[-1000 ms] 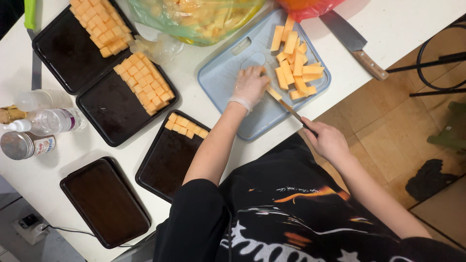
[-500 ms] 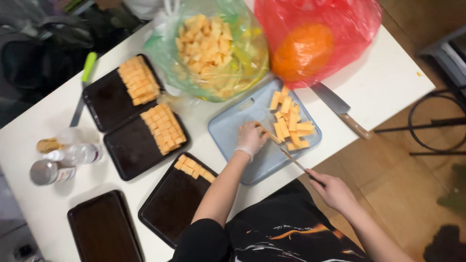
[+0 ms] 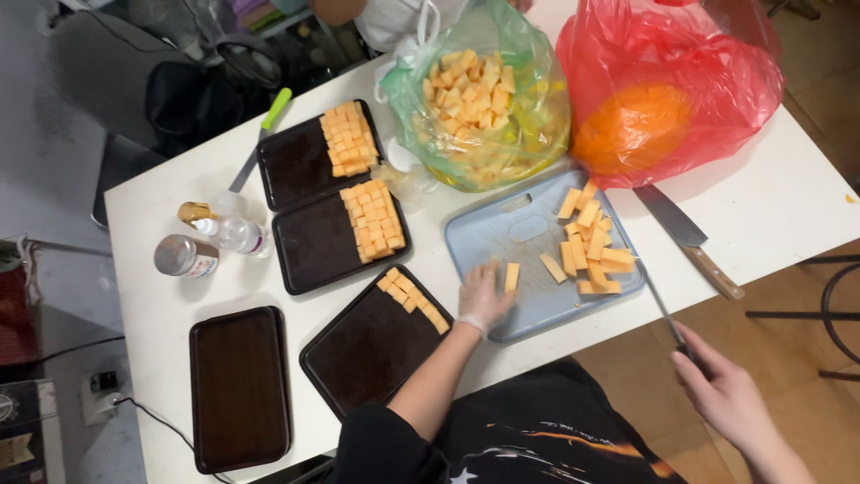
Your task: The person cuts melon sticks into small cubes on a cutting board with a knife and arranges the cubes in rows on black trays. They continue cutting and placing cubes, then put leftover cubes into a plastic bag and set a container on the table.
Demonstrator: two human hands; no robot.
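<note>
Fingers of the left hand [image 3: 485,297] lie spread and flat on the pale blue cutting board [image 3: 528,235], touching an orange fruit stick [image 3: 511,276], gripping nothing. Right hand [image 3: 727,393], off the white table's [image 3: 788,206] edge, clasps a thin knife [image 3: 663,309] whose blade points toward the cut orange chunks [image 3: 593,246] beside a black tray [image 3: 372,345].

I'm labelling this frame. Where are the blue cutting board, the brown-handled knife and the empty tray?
blue cutting board [image 3: 502,229]: head view, bare upper-left surface.
brown-handled knife [image 3: 672,220]: head view, mid-blade.
empty tray [image 3: 239,387]: head view, its dark floor.

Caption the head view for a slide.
Left hand on a blue cutting board of orange cubes; right hand holds a knife.
</note>
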